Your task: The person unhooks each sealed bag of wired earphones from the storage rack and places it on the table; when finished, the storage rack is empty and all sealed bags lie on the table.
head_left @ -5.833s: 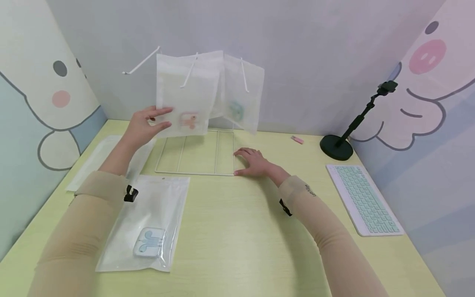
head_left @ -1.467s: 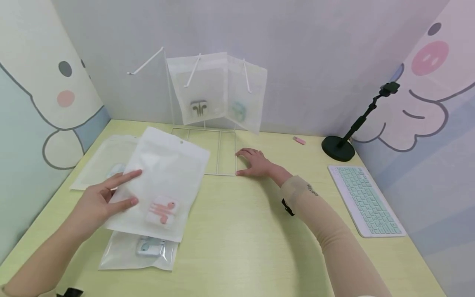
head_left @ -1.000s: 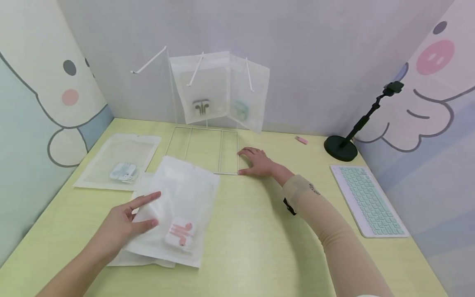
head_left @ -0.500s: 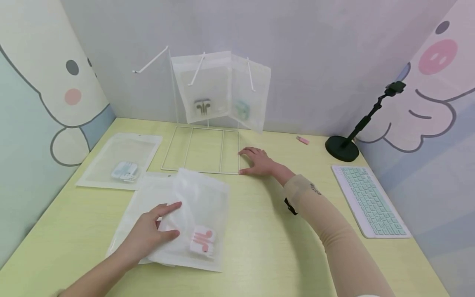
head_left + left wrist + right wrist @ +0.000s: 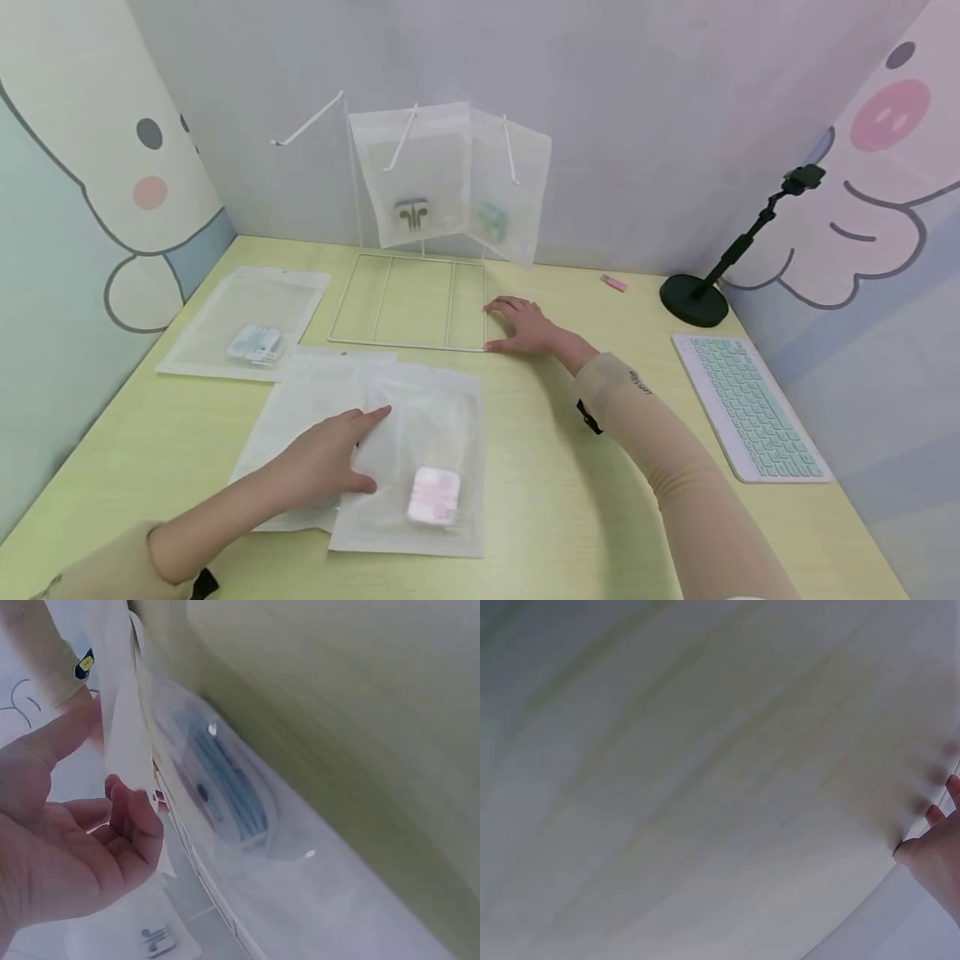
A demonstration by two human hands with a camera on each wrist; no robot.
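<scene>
My left hand (image 5: pixel 326 458) pinches the left edge of a frosted white zip bag (image 5: pixel 420 408) holding pink-and-white boxed earphones (image 5: pixel 433 497). In the left wrist view, the thumb and curled fingers meet at the bag's edge (image 5: pixel 127 742). This bag overlaps another zip bag (image 5: pixel 288 400) on the table; in the left wrist view, blue earphones (image 5: pixel 225 780) show inside the lower bag. My right hand (image 5: pixel 525 327) rests with spread fingers at the front right corner of a white wire rack's base (image 5: pixel 412 344). On the rack hang bags with dark earphones (image 5: pixel 412 215) and green earphones (image 5: pixel 491 221).
A zip bag (image 5: pixel 247 292) with light-blue earphones lies at the back left. The rack's left hook (image 5: pixel 307 121) sticks out bare. On the right are a phone stand (image 5: pixel 693 300), a keyboard (image 5: pixel 750 408) and a small pink stick (image 5: pixel 613 283).
My left hand has taken the pink-earphone bag from the rack, brought it down to the table and moved it right, partly over the other bag. The right hand has stayed at the rack's base.
</scene>
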